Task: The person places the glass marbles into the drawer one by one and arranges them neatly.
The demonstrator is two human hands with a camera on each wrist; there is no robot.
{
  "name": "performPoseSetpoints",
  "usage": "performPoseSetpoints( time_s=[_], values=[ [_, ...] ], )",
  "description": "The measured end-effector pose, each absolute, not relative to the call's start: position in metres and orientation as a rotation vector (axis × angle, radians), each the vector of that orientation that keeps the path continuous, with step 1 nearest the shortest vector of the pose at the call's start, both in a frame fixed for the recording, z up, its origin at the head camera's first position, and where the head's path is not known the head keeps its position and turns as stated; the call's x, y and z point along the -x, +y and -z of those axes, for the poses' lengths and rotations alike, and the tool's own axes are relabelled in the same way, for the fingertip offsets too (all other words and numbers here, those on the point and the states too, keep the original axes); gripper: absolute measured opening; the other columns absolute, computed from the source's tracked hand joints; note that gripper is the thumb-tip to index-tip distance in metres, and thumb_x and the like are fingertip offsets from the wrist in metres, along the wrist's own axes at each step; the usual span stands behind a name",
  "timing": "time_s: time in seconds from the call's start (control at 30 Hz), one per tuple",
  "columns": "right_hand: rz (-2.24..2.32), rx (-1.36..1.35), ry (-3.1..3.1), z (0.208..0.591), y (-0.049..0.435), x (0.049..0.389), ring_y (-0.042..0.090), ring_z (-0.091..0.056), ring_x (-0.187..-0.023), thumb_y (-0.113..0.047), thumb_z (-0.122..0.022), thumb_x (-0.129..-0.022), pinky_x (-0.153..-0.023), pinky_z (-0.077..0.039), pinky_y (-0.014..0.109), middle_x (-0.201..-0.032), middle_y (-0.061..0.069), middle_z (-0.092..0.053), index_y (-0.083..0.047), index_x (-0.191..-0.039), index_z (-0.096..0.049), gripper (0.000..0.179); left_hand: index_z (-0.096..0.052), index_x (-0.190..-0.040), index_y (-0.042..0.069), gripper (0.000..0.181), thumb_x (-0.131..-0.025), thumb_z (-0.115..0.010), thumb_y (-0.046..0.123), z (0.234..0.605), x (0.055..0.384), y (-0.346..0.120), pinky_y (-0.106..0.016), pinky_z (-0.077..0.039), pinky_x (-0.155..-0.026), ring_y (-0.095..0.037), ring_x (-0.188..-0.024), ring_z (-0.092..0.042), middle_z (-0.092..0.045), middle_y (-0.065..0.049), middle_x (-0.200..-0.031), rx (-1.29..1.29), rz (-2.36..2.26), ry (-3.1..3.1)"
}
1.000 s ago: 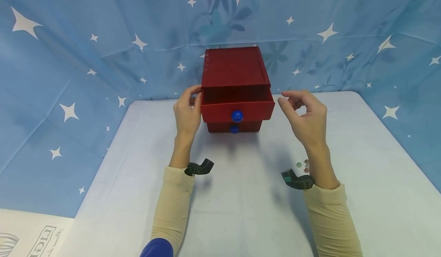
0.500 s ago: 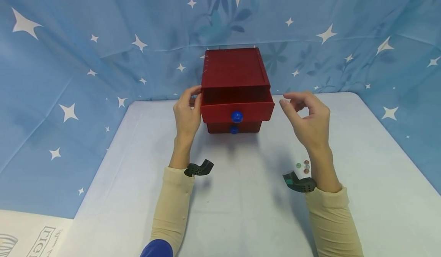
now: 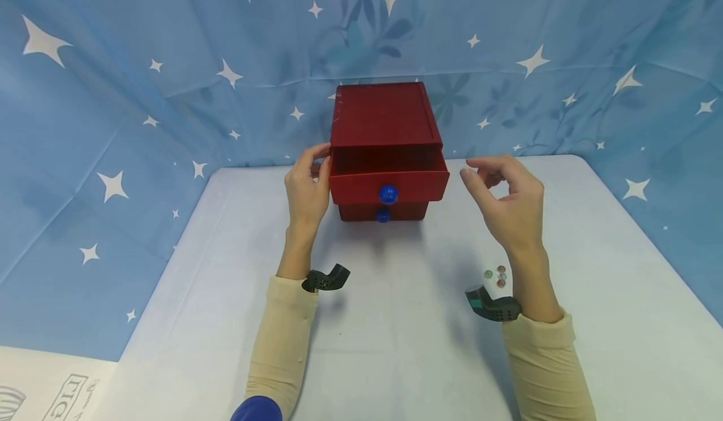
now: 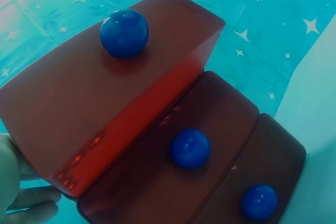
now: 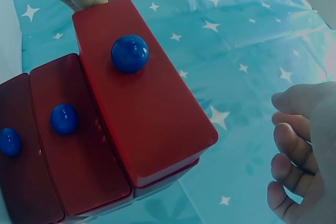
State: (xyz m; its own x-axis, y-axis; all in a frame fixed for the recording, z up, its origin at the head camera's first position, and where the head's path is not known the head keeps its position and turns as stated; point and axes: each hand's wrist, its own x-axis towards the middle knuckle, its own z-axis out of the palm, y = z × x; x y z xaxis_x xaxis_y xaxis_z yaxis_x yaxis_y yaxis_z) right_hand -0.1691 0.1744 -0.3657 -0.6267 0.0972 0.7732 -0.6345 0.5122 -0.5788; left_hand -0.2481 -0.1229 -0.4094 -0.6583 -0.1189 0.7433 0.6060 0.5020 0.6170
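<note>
A small red chest of drawers (image 3: pixel 386 117) with round blue knobs stands at the back of the table. Its top drawer (image 3: pixel 390 186) is pulled part way out, and what shows of its inside is dark. The middle knob (image 4: pixel 190 149) and the lowest knob (image 4: pixel 259 202) sit on drawers that are pushed in. My left hand (image 3: pixel 307 189) touches the chest's left side near the open drawer with thumb and fingertips. To the right of the chest, apart from it, my right hand (image 3: pixel 511 204) hovers with fingers loosely bent and nothing visible between them.
Several small round glass-like pieces (image 3: pixel 501 276), green and brownish, lie on the white tabletop (image 3: pixel 384 346) beside my right wrist. A blue star-patterned curtain (image 3: pixel 254 63) hangs close behind the chest. Printed pale cloth (image 3: pixel 51 383) shows at the lower left.
My right hand has drifted slightly right, farther from the drawer. My left hand keeps its place on the chest, and the drawer stays as it was. The head view has tilted slightly upward.
</note>
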Motion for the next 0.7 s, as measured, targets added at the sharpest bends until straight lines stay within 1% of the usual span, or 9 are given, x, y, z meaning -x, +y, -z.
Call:
performPoseSetpoints(
  time_s=[0.1,0.2,0.37,0.53,0.7],
  values=[
    [-1.169,-0.442,-1.961,0.3648,0.1734,0.1673,-0.003,-0.051,-0.077,-0.001,-0.073,-0.086,-0.073,-0.043,0.014,-0.077,0.006,-0.060,0.002,-0.105,-0.075,0.019,-0.067,-0.121,0.002,0.024,-0.100,-0.059,0.011,0.4093,0.2474,-0.1228,-0.036,-0.060,-0.076,-0.027,-0.077,-0.071,-0.073,-0.015,-0.115,0.402,1.213,-1.983],
    [-1.171,-0.448,-1.958,0.3638,0.1726,0.1654,-0.003,-0.052,-0.077,0.000,-0.074,-0.086,-0.073,-0.044,0.015,-0.077,0.012,-0.061,0.001,-0.104,-0.075,0.019,-0.067,-0.122,0.002,0.024,-0.101,-0.059,0.011,0.4089,0.2468,-0.1225,-0.037,-0.060,-0.077,-0.026,-0.078,-0.070,-0.073,-0.015,-0.115,0.400,1.214,-1.987],
    [-1.168,-0.461,-1.966,0.3623,0.1726,0.1631,-0.002,-0.052,-0.077,-0.003,-0.073,-0.087,-0.074,-0.044,0.016,-0.077,0.011,-0.060,0.000,-0.106,-0.075,0.019,-0.067,-0.122,0.002,0.024,-0.101,-0.059,0.011,0.4087,0.2467,-0.1229,-0.037,-0.061,-0.078,-0.026,-0.078,-0.071,-0.073,-0.014,-0.116,0.395,1.220,-1.990],
    [-1.152,-0.470,-1.965,0.3620,0.1730,0.1622,-0.004,-0.052,-0.077,-0.002,-0.074,-0.086,-0.075,-0.044,0.014,-0.077,0.012,-0.061,0.001,-0.106,-0.075,0.020,-0.067,-0.122,0.003,0.025,-0.101,-0.059,0.012,0.4088,0.2467,-0.1230,-0.035,-0.060,-0.078,-0.025,-0.077,-0.070,-0.073,-0.014,-0.116,0.397,1.217,-1.996],
    [-1.146,-0.493,-1.973,0.3642,0.1756,0.1624,-0.004,-0.052,-0.077,-0.001,-0.073,-0.086,-0.075,-0.045,0.014,-0.077,0.013,-0.060,0.001,-0.105,-0.075,0.020,-0.067,-0.123,0.003,0.025,-0.101,-0.058,0.013,0.4093,0.2469,-0.1232,-0.033,-0.061,-0.079,-0.024,-0.078,-0.070,-0.073,-0.013,-0.116,0.393,1.210,-2.004]
  ],
)
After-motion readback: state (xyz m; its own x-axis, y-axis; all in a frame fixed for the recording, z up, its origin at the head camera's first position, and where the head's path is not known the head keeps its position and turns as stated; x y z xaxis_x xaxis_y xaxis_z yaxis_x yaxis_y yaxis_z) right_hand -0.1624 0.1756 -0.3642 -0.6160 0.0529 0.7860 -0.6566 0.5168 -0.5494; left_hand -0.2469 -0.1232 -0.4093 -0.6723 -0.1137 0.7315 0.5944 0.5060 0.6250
